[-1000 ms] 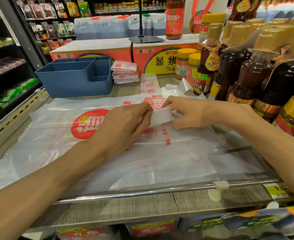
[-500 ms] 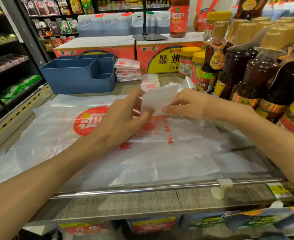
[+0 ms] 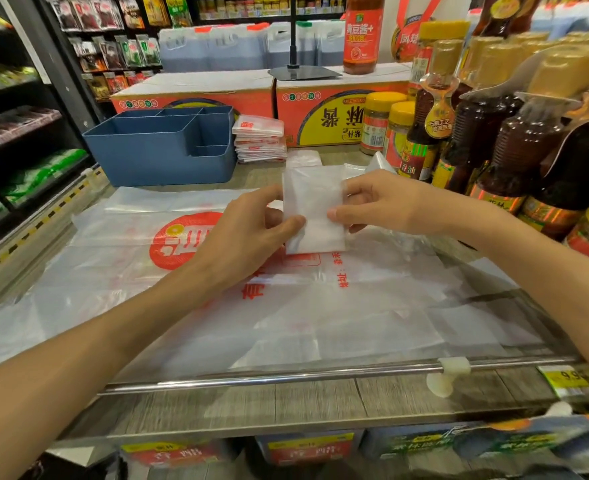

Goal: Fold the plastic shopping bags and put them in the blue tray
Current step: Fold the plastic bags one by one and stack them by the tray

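Observation:
A folded white plastic bag (image 3: 315,206), a small rectangle, is held up above the shelf top. My left hand (image 3: 248,233) pinches its left edge and my right hand (image 3: 376,202) pinches its right edge. Beneath it lie several flat unfolded bags (image 3: 189,268) with a red round logo. The blue tray (image 3: 161,150) with compartments stands at the back left, and its visible compartments look empty. A stack of folded bags (image 3: 260,140) sits just right of the tray.
Dark sauce bottles (image 3: 515,140) and yellow-lidded jars (image 3: 386,126) crowd the right side. Red and yellow cartons (image 3: 324,116) stand behind the tray. A metal rail (image 3: 286,377) runs along the shelf's front edge. Store shelving (image 3: 16,126) is on the left.
Both hands have lifted the folded bag off the flat bags and turned it upright, holding it higher and farther back than a second ago.

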